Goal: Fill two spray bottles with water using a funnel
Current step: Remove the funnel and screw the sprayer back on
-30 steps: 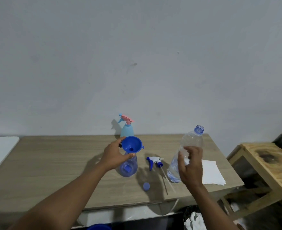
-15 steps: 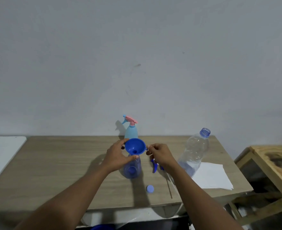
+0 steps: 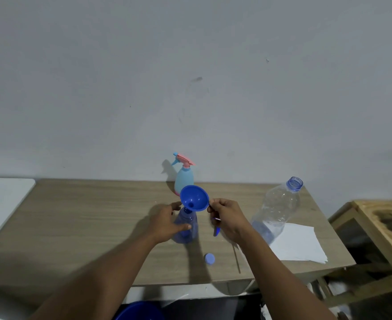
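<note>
The uncapped blue spray bottle [image 3: 188, 217] was stood on the table [image 3: 86, 215] and steadied by the left hand [image 3: 167, 224], which was curled round its body, presumably against tipping. The blue funnel [image 3: 193, 198], tilted at the bottle's neck, was pinched by its rim tab in the right hand [image 3: 228, 218].
</note>
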A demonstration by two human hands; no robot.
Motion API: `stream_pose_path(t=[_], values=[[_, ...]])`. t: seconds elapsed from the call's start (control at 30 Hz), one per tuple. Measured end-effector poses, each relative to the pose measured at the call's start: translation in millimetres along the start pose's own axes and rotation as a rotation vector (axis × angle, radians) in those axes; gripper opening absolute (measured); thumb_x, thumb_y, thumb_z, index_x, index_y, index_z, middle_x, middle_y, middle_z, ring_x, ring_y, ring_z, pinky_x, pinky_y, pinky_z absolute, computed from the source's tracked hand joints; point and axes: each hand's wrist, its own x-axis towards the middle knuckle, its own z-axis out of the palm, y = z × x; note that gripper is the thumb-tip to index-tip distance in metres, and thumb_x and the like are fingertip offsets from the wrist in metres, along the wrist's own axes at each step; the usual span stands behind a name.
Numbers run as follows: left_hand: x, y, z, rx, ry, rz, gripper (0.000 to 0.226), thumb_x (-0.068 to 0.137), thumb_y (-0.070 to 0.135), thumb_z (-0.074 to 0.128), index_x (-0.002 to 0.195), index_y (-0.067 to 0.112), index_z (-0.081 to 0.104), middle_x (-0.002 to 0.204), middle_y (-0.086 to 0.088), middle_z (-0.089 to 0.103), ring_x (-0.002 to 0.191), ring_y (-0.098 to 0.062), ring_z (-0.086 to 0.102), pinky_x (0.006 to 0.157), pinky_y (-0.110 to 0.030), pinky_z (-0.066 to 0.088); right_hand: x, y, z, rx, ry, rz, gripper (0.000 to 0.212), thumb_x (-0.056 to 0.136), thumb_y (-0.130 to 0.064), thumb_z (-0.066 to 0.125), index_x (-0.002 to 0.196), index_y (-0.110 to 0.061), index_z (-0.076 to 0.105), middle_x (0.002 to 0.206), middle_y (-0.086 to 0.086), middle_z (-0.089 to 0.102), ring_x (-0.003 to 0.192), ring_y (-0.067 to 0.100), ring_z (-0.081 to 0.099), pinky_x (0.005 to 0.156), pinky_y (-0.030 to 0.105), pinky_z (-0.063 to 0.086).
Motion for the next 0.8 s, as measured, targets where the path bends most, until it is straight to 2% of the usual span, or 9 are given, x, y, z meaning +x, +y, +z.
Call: stream_pose_path(t=[0.1, 0.23, 0.33, 0.4, 0.5, 0.57, 0.63, 0.73, 0.8], values=[[4, 1, 7, -0.049, -0.008, 0.009, 0.071, 0.064, 0.039, 0.086, 0.128, 0.026, 0.057, 0.12, 0.011, 0.064, 0.11, -0.01, 0.06, 0.08, -0.011, 0.045, -1, -1, -8, 0.09, -0.001, 0.019, 0.019, 0.1, -0.009, 0.053, 0.085, -0.003, 0.064, 0.066, 0.006, 0.056, 0.051, 0.011, 0.043, 0.052, 0.027, 0.035], [9, -8, 14, -0.115, 0.038, 0.022, 0.06, 0.058, 0.036, 0.086, 0.112, 0.035, 0.06, 0.108, 0.015, 0.067, 0.105, -0.013, 0.062, 0.097, -0.037, 0.05, -6, -6, -17, 0.265, 0.018, 0.056, 0.021, 0.102, -0.007, 0.048, 0.088, -0.001, 0.062, 0.064, 0.006, 0.053, 0.052, 0.011, 0.043, 0.045, 0.021, 0.04], [3, -15, 10, -0.1, 0.073, 0.03, 0.062, 0.061, 0.037, 0.09, 0.116, 0.036, 0.061, 0.103, 0.026, 0.063, 0.101, -0.011, 0.061, 0.092, -0.031, 0.049, -5, -2, -19, 0.26, 0.064, 0.04, 0.022, 0.104, -0.009, 0.046, 0.088, -0.002, 0.06, 0.064, 0.006, 0.052, 0.049, 0.011, 0.044, 0.043, 0.021, 0.042], [-1, -24, 3, -0.092, 0.111, 0.029, 0.07, 0.056, 0.05, 0.087, 0.12, 0.039, 0.062, 0.107, 0.02, 0.067, 0.1, -0.011, 0.062, 0.088, -0.029, 0.05, 1, 11, -18, 0.077, 0.116, -0.033, 0.023, 0.104, -0.014, 0.047, 0.086, -0.003, 0.057, 0.064, 0.007, 0.054, 0.049, 0.014, 0.048, 0.042, 0.024, 0.041], [-11, -33, -8, -0.079, 0.157, 0.02, 0.065, 0.064, 0.031, 0.092, 0.122, 0.033, 0.061, 0.11, 0.014, 0.066, 0.098, -0.01, 0.06, 0.08, -0.016, 0.045, 10, 38, -13, -0.27, 0.144, -0.169, 0.019, 0.103, -0.016, 0.047, 0.09, -0.005, 0.055, 0.069, 0.009, 0.059, 0.057, 0.022, 0.053, 0.045, 0.028, 0.043], [-17, -38, -16, -0.106, 0.175, 0.01, 0.061, 0.067, 0.021, 0.091, 0.118, 0.034, 0.059, 0.11, 0.014, 0.065, 0.097, -0.008, 0.059, 0.078, -0.014, 0.043, 12, 57, -11, -0.478, 0.103, -0.216, 0.015, 0.1, -0.013, 0.047, 0.088, -0.008, 0.055, 0.07, 0.004, 0.056, 0.059, 0.014, 0.048, 0.052, 0.028, 0.041], [-23, -43, -22, -0.116, 0.191, -0.008, 0.061, 0.066, 0.021, 0.091, 0.116, 0.035, 0.059, 0.111, 0.012, 0.065, 0.098, -0.006, 0.058, 0.078, -0.017, 0.044, 13, 72, -7, -0.655, 0.058, -0.189, 0.016, 0.096, -0.018, 0.048, 0.085, -0.008, 0.053, 0.07, -0.001, 0.051, 0.059, 0.009, 0.043, 0.057, 0.031, 0.038], [-30, -51, -26, -0.135, 0.222, -0.02, 0.062, 0.062, 0.019, 0.093, 0.112, 0.038, 0.061, 0.11, 0.01, 0.067, 0.096, -0.004, 0.06, 0.076, -0.012, 0.044, 17, 88, 1, -1.131, 0.074, -0.297, 0.018, 0.098, -0.023, 0.046, 0.09, -0.012, 0.059, 0.08, 0.002, 0.063, 0.068, 0.018, 0.059, 0.06, 0.036, 0.046], [-34, -53, -26, -0.157, 0.219, -0.021, 0.064, 0.062, 0.018, 0.093, 0.114, 0.035, 0.061, 0.11, 0.008, 0.068, 0.098, -0.006, 0.061, 0.079, -0.013, 0.046, 18, 94, 7, -1.286, 0.059, -0.342, 0.019, 0.101, -0.023, 0.045, 0.099, -0.014, 0.061, 0.09, 0.005, 0.067, 0.074, 0.022, 0.062, 0.06, 0.034, 0.048]])
